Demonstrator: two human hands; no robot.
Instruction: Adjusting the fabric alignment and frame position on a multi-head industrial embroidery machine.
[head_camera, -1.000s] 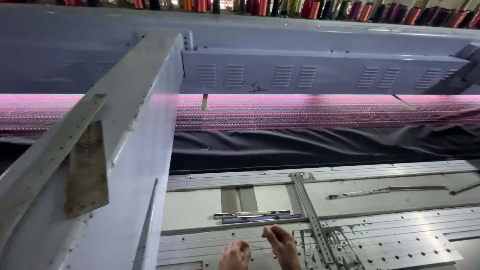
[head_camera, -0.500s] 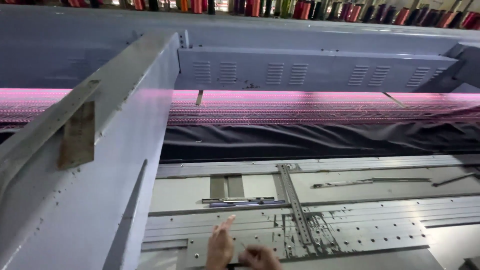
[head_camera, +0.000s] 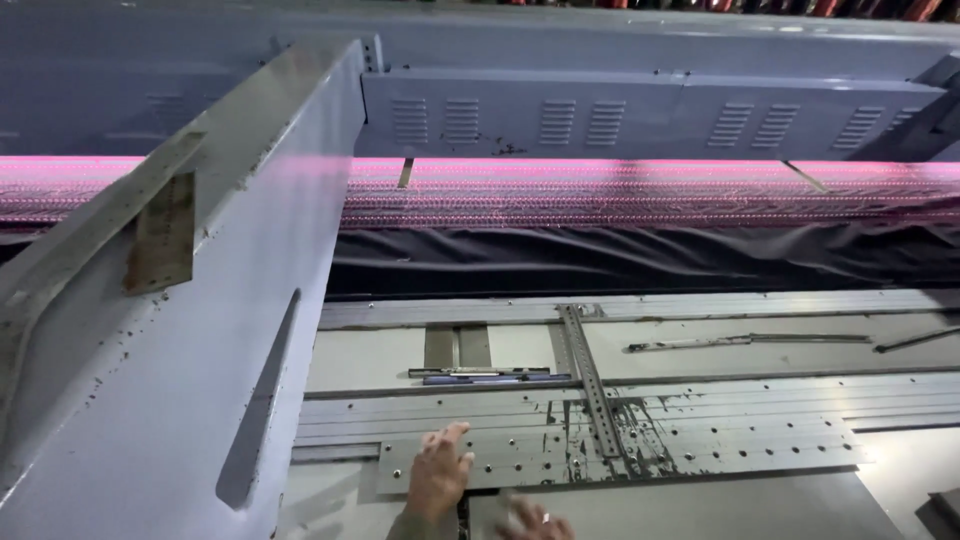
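Note:
My left hand lies flat on a grey perforated metal plate of a large machine bed, fingers spread and nothing in it. My right hand shows only partly at the bottom edge. It is blurred, just right of the left hand, and its grip cannot be made out. A narrow perforated metal strip runs up the plate to the right of both hands.
A big grey steel beam slants down the left side, close to my left hand. Across the back run pink threads, with black cloth below and a grey vented housing above. Thin metal bars lie on the bed at right.
Both hands have dropped lower in view. The left hand has settled flat on the plate with its fingers spread, and the right has slipped mostly out of frame.

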